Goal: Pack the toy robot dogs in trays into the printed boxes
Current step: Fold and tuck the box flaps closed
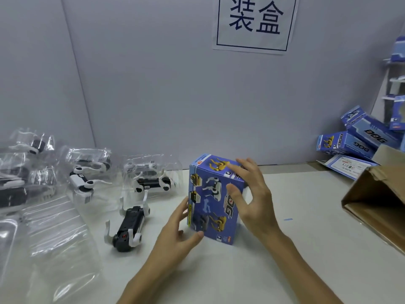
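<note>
Head view. A box [215,200] stands upright on the white table [285,249], about midway along it and nearer the far edge than the near one. It sits between the two hands. The left hand [179,235] is at its lower left corner, with relaxed, nearly straight fingers against the left side and the thumb touching the bottom of the front face. The right hand [252,194] comes over from the right. Its fingers are spread and loose, the index fingertip lies on the top panel, and the thumb rests on the front face. Neither hand is clenched or wrapped round the box.

The box is smooth blue printed card, a tall rectangular block with its top closed. It shows yellow and white dogs and slanted lettering.

Left of the left hand a bare dog [129,229] lies on its back on the table, a black oblong belly with curved white legs sticking up. Toward the far left corner more dogs [151,183] sit in trays [87,172] of thin, clear, glossy plastic that crinkles and reflects the light. Empty clear plastic [54,238] spreads along the left edge.

At the far right corner a pile [355,141] of the same blue boxes leans at angles. In front of the pile, by the right edge, a brown corrugated carton [377,205] lies tipped with its mouth open. A white paper sign [255,23] with dark blue characters hangs on the grey wall behind.
</note>
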`<state>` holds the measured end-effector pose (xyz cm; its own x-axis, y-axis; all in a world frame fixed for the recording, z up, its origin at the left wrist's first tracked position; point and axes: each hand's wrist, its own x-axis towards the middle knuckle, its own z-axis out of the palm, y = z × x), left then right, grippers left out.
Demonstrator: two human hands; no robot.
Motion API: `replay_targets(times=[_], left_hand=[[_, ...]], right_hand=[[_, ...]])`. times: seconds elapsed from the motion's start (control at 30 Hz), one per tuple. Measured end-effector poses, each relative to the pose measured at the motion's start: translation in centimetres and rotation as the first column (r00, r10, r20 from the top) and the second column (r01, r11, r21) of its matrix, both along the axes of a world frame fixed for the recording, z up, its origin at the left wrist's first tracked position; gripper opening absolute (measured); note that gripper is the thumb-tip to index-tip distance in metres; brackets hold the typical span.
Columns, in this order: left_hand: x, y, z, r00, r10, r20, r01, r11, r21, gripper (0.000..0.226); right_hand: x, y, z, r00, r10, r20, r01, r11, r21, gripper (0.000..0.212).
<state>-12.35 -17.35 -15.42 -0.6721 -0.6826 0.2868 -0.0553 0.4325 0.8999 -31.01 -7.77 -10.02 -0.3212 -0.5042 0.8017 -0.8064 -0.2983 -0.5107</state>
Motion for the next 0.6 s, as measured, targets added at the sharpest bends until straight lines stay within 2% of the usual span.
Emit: replay_targets(times=[0.13, 0.3, 0.4, 0.47, 0.5, 0.57, 0.6], left_hand=[[1.0, 0.1, -0.3, 0.997, 0.074, -0.02, -0.074, 0.997, -0.004, 0.073], [1.4, -0.2, 0.2, 0.998, 0.058, 0.006, -0.059, 0.993, 0.1, 0.106], [1.3, 0.0, 0.5, 1.0, 0.013, 0.013, -0.015, 0.993, 0.118, 0.116], [1.0, 0.3, 0.5, 1.0, -0.024, -0.02, 0.026, 0.992, 0.12, 0.108], [0.8, 0.4, 0.4, 0.998, -0.051, -0.046, 0.056, 0.992, 0.116, 0.097], [0.4, 1.0, 0.3, 0.993, -0.063, -0.096, 0.073, 0.991, 0.112, 0.073], [0.2, 1.3, 0.3, 0.992, -0.043, -0.12, 0.058, 0.991, 0.121, 0.07]], right_hand=[[0.8, 0.3, -0.7, 1.0, 0.006, -0.003, -0.007, 0.987, -0.162, 0.026], [1.0, 1.0, -0.2, 0.995, 0.063, 0.081, -0.052, 0.989, -0.135, 0.02], [1.2, 1.7, 0.3, 0.951, 0.208, 0.228, -0.187, 0.976, -0.114, 0.014], [1.3, 2.1, 0.7, 0.864, 0.338, 0.372, -0.312, 0.941, -0.13, 0.019], [1.4, 2.2, 0.8, 0.81, 0.39, 0.439, -0.362, 0.92, -0.149, 0.021], [1.3, 2.3, 0.9, 0.716, 0.449, 0.535, -0.415, 0.89, -0.191, 0.014], [1.1, 2.3, 0.9, 0.679, 0.464, 0.569, -0.428, 0.88, -0.207, 0.01]])
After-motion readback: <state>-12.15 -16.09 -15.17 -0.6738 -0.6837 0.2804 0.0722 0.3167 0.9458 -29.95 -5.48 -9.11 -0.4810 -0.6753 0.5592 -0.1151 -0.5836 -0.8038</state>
